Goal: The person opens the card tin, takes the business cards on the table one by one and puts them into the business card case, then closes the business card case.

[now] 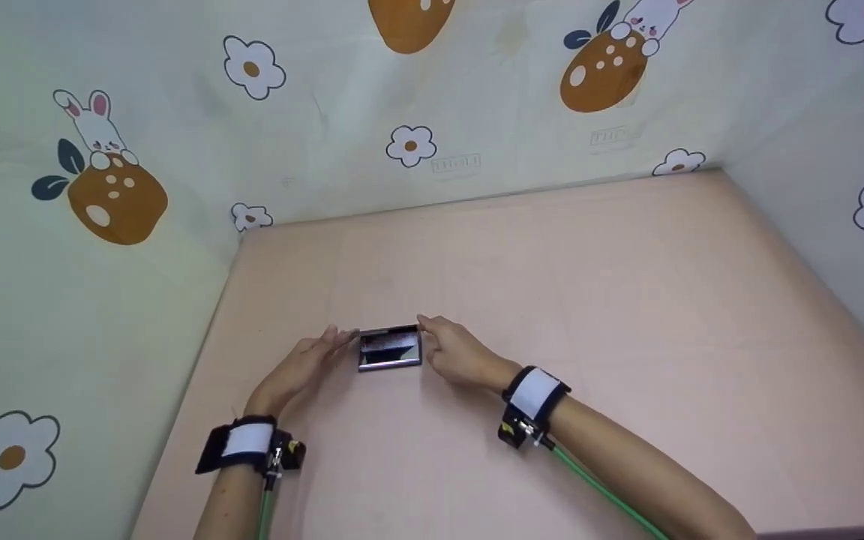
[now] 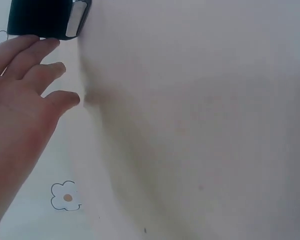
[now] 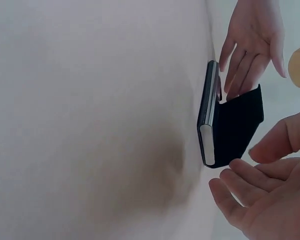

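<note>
A small card case (image 1: pixel 390 352) with a shiny, mirror-like face stands between both hands in the head view. Its black flap (image 3: pixel 237 127) is swung open from the metal-edged body (image 3: pixel 207 115) in the right wrist view. My left hand (image 1: pixel 301 367) is at the case's left end, its fairly straight fingers (image 2: pixel 35 52) right at the black edge and the thumb apart from it. At the other end, my right hand (image 1: pixel 466 356) has its fingertips (image 3: pixel 236 164) by the flap's lower edge, the thumb close beside them. What lies inside the case is hidden.
A pale pink tabletop (image 1: pixel 589 300) lies under the hands. Walls of printed sheeting (image 1: pixel 327 150) with flowers and rabbits border it at the back and both sides. Straps with small cameras sit on both wrists, and a green cable (image 1: pixel 604 491) runs along the right forearm.
</note>
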Demonstrator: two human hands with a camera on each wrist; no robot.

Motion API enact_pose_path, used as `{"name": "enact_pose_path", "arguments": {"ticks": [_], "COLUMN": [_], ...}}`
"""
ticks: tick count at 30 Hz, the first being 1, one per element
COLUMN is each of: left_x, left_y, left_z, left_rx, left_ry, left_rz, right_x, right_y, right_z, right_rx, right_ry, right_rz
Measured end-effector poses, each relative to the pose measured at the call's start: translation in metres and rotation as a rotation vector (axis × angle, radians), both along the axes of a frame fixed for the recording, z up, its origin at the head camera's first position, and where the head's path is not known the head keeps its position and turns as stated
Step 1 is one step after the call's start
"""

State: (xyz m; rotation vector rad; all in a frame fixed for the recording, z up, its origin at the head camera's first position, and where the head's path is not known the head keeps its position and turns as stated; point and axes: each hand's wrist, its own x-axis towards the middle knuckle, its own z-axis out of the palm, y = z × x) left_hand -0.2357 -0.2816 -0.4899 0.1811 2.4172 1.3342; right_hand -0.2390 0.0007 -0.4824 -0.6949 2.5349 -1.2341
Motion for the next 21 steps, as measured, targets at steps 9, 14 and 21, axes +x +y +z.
{"name": "enact_pose_path", "arguments": {"ticks": [9, 14, 21], "left_x": [0.019, 0.023, 0.021], "left_y": [0.004, 0.017, 0.039], "left_z": [-0.007, -0.006, 0.010], "left_rx": [-0.118, -0.236, -0.433], "left_ry": [0.019, 0.079, 0.148], "left_rz": [0.019, 0.038, -0.066], "right_x": [0.012, 0.014, 0.010], "right_y": [-0.004, -0.003, 0.006], "right_z": [-0.007, -0.011, -0.006], "right_rx": [0.263, 0.329, 0.315], "right_ry": [0.223, 0.311, 0.265], "right_rz": [0.086, 0.102, 0.142]}}
